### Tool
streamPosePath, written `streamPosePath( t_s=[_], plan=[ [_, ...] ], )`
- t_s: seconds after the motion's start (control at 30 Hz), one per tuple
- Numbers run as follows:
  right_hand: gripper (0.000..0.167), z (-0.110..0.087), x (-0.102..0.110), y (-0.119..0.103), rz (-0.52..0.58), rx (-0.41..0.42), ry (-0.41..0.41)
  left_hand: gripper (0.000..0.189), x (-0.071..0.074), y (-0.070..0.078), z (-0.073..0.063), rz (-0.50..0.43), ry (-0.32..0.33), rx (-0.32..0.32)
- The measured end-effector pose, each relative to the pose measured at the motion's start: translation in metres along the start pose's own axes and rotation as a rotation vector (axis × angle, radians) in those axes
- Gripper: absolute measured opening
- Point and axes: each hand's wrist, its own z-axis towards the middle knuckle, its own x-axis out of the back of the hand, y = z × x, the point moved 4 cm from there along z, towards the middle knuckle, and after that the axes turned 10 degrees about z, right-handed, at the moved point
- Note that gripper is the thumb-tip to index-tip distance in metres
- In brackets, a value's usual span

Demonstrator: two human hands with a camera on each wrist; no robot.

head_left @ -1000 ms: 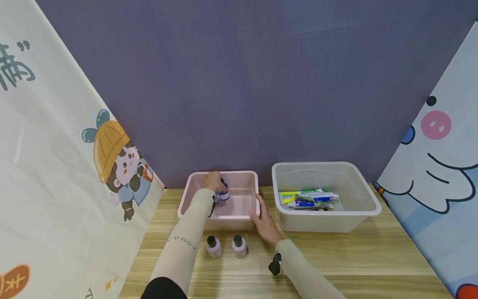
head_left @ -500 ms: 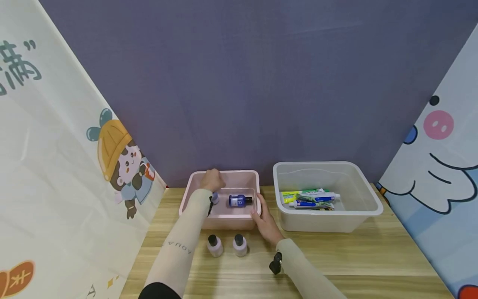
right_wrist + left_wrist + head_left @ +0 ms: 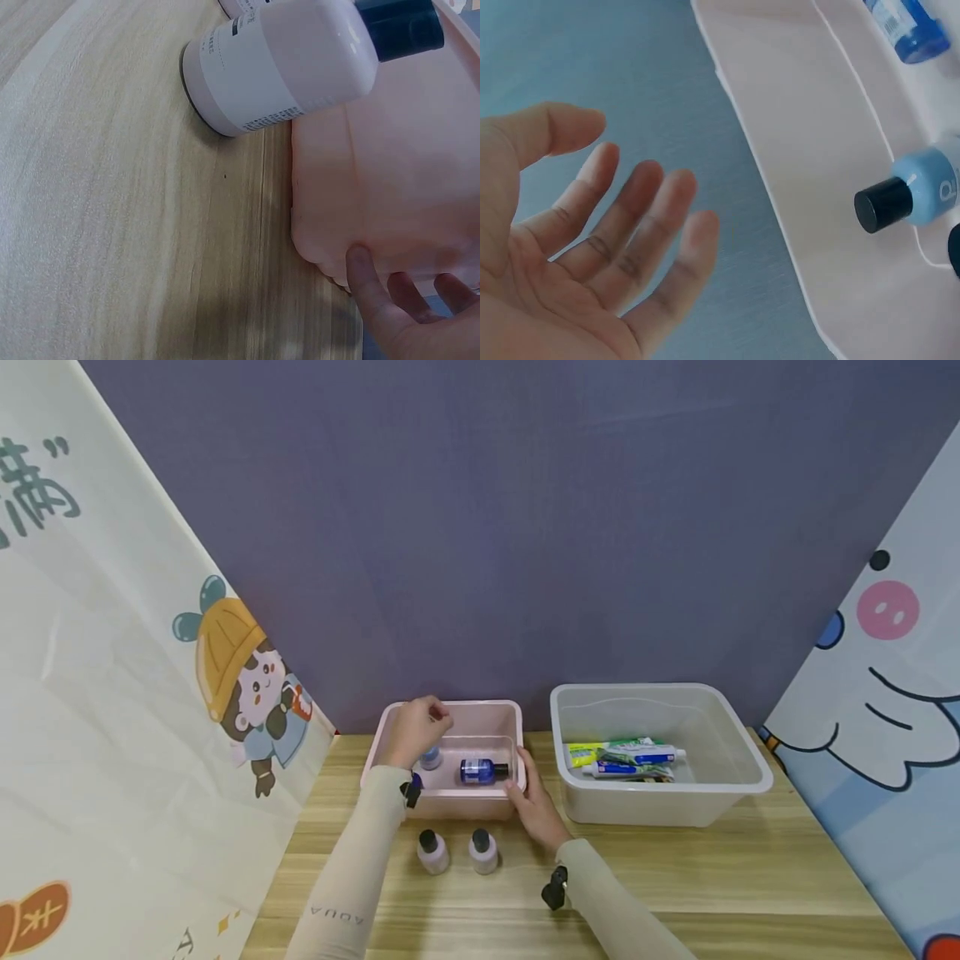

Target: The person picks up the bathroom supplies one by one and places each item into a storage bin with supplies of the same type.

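Over the left part of a pink plastic bin (image 3: 465, 810) is my left hand (image 3: 415, 731), its fingers loosely bent and holding nothing. The left wrist view shows the same hand (image 3: 607, 240) with thumb and fingers apart. Inside the bin, a dark blue bottle (image 3: 476, 771) with a black cap lies on its side. A light blue bottle (image 3: 934, 184) also lies there, partly behind my hand in the head view. My right hand (image 3: 538, 810) grips the bin's right front corner, thumb (image 3: 361, 262) against the front wall.
Two pale pink bottles (image 3: 432, 852) with black caps stand on the wooden table (image 3: 675, 893) in front of the bin. To the right is a white bin (image 3: 645, 806) holding several toothpaste tubes (image 3: 633, 756). A grey-blue wall (image 3: 480, 543) rises behind.
My left hand has let go of the dark blue bottle, which now lies in the bin. That hand then shifted left and rose, its fingers loosening. My right hand stayed on the bin.
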Motion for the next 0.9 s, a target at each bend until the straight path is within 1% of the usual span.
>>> streamPosePath(
  t_s=[0.1, 0.2, 0.27, 0.33, 0.43, 0.57, 0.73, 0.9],
  plan=[
    [0.068, 0.000, 0.000, 0.001, -0.007, -0.005, 0.006, 0.008, 0.004, 0.001, -0.013, -0.035, 0.092, -0.047],
    [0.067, 0.000, 0.000, 0.002, -0.011, -0.011, 0.010, 0.007, 0.005, 0.001, -0.028, -0.124, 0.157, -0.064],
    [0.067, 0.000, 0.001, 0.002, -0.007, -0.017, 0.011, 0.006, 0.005, -0.001, -0.038, -0.205, 0.186, -0.051],
    [0.066, 0.000, 0.001, 0.003, -0.003, -0.021, 0.009, 0.005, 0.004, -0.003, -0.048, -0.265, 0.226, -0.033],
    [0.066, 0.000, 0.000, 0.002, 0.002, -0.016, 0.007, 0.005, 0.004, -0.007, -0.063, -0.315, 0.299, -0.010],
    [0.067, -0.002, 0.000, 0.002, 0.012, -0.004, 0.013, 0.004, 0.004, -0.016, -0.082, -0.359, 0.388, 0.019],
    [0.068, -0.003, -0.001, 0.004, 0.029, -0.017, 0.019, 0.006, 0.000, -0.029, -0.104, -0.432, 0.438, 0.048],
    [0.067, -0.001, -0.001, 0.002, 0.027, -0.011, 0.011, 0.005, -0.009, -0.038, -0.127, -0.511, 0.453, 0.087]
  ],
)
